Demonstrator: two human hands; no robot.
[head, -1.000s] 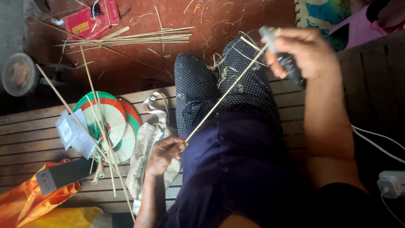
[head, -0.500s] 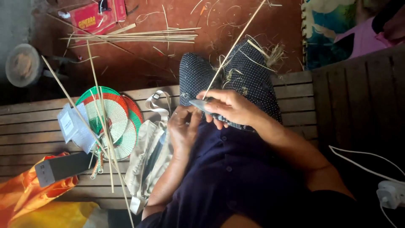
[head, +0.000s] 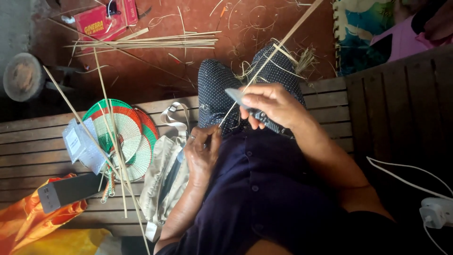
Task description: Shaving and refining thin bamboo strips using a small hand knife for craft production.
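Knife [head: 252, 109] in your right hand [head: 273, 105], you are sitting on a slatted wooden bench [head: 37, 141] with your fingers wrapped around the dark handle and the grey blade pointing toward your left, its edge lying against a long thin bamboo strip [head: 278, 43]. Your left hand [head: 203, 151] is pinching the near end of that strip just above your lap, fingers pressed together around it, while the strip is running up and away over your dotted knees toward the red floor [head: 155, 75]. Your two hands are sitting close together, the right a little higher and farther out than the left. Pale shavings [head: 302, 59] are lying around your knees at the bench's edge. To your left on the bench, a beige bag [head: 165, 179] is resting just beside your thigh, and beyond it woven round fans [head: 122, 132] in green, red and white are lying under a few loose sticks. A grey box [head: 66, 191] is sitting near orange cloth [head: 28, 222] at the bench's near corner. On the floor, a bundle of sticks [head: 146, 42] is lying crosswise, with a red carton [head: 104, 19] just behind it. A white cable [head: 401, 174] is trailing to a plug at your right.
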